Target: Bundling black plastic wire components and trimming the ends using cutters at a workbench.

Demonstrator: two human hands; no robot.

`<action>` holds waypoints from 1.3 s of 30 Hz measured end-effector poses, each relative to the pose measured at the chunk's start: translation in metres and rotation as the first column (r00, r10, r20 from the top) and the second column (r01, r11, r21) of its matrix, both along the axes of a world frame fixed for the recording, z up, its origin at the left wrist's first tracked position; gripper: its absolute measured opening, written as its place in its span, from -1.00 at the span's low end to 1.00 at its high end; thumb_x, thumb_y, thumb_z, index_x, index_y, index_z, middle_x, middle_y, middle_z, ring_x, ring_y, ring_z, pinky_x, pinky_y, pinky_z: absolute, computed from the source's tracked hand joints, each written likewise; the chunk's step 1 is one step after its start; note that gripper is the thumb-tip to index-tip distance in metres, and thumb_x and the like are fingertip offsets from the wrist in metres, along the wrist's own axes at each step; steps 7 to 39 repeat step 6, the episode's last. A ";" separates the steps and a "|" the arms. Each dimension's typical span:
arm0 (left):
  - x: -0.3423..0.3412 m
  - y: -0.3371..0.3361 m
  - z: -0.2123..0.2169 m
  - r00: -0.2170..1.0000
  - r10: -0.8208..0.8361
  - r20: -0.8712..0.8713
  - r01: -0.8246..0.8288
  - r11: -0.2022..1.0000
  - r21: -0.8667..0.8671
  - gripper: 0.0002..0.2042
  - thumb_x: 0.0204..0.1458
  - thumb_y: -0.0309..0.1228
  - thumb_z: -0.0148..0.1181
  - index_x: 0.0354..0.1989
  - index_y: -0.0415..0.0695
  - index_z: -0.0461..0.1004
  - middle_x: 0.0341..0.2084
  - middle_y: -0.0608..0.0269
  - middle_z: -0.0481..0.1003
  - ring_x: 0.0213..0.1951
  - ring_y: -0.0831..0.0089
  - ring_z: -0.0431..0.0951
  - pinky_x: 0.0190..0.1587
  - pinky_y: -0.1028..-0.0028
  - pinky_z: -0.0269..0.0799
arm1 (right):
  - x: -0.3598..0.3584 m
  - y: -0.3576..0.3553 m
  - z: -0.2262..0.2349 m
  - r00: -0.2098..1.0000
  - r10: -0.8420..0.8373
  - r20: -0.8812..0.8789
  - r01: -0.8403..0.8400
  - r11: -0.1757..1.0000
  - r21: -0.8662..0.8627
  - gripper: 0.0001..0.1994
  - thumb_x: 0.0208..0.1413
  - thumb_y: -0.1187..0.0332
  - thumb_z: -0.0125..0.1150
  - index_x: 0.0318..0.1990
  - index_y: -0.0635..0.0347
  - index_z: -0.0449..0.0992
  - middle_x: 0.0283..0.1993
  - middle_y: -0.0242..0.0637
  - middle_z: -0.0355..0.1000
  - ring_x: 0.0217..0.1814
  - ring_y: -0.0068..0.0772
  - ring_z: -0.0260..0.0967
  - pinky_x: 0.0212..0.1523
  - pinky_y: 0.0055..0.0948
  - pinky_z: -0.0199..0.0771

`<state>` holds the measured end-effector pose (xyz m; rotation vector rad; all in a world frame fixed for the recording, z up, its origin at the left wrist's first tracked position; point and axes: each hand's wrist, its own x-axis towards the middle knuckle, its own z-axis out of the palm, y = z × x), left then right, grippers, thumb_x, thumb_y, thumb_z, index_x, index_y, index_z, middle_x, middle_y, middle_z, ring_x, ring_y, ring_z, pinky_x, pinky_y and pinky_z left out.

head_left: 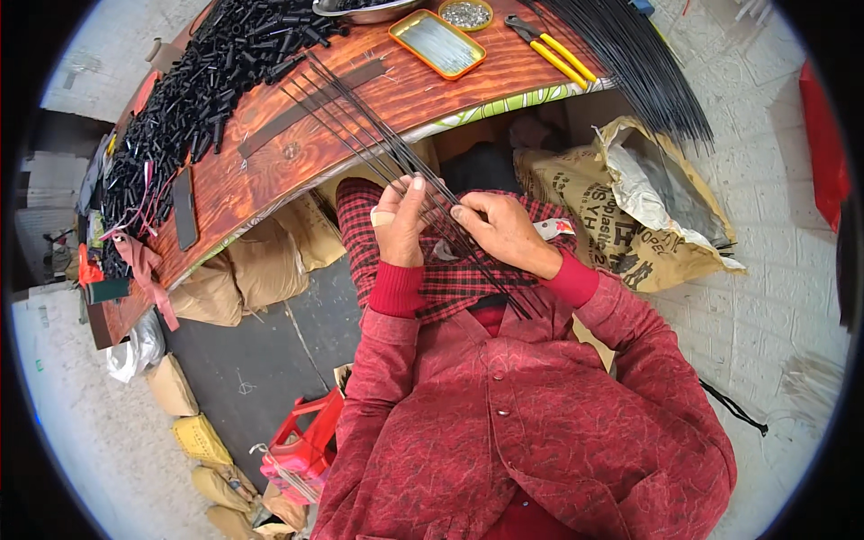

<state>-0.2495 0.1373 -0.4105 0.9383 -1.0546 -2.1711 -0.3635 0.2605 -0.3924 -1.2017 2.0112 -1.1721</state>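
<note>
Both my hands hold a loose bunch of thin black rods [385, 133] above my lap, slanting from over the table edge down toward my chest. My left hand [402, 216] pinches the rods between thumb and fingers; a tan strip of tape wraps one finger. Closed around the same rods a little lower is my right hand [509, 229]. The far ends of the rods fan apart over the wooden table [310, 162], above a flat dark strip [310, 108] lying there. Their near ends reach past my right hand, over my red jacket.
Short black tubes [180, 117] are heaped at the table's left. Along the back lie a yellow-rimmed tray [438, 45] of thin pins, a round tin [466, 13] and yellow-handled cutters [551, 49]. More long black rods [639, 72] overhang the right end, above an open sack [630, 207].
</note>
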 end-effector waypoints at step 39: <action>-0.003 -0.005 -0.001 0.999 -0.031 -0.008 0.030 0.999 -0.045 -0.85 0.15 -0.32 0.22 -0.21 -0.06 0.43 -0.36 0.32 0.55 -0.35 0.52 0.55 -0.30 0.52 0.52 | -0.003 -0.004 0.008 0.997 -0.062 -0.043 0.059 0.996 -0.060 -0.76 0.14 0.29 0.16 -0.47 0.28 0.45 -0.50 -0.06 0.40 -0.47 0.02 0.38 -0.45 -0.10 0.27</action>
